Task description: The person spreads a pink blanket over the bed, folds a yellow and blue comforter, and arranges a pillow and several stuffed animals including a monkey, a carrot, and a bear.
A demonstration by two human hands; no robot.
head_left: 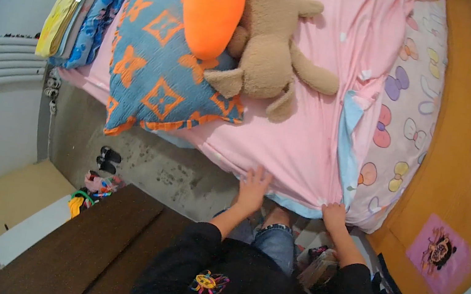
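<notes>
A pink blanket (291, 147) with a light blue underside (350, 122) covers most of the bed. At its near edge my left hand (253, 187) lies with fingers spread on the cloth. My right hand (334, 216) is closed on the blanket's near right corner, where the blue side shows. Farther back on the blanket rest a blue and orange patterned pillow (153, 61), an orange oblong plush (211, 12) on top of it, and a brown plush animal (266, 58) lying partly against the pillow.
Folded bedding (85, 19) is stacked at the bed's far left corner. A bow-patterned sheet (394, 111) shows beside the wooden headboard (470, 124) on the right. A dark brown cabinet (102, 237) stands behind me at left; black shoes (109, 159) sit on the floor.
</notes>
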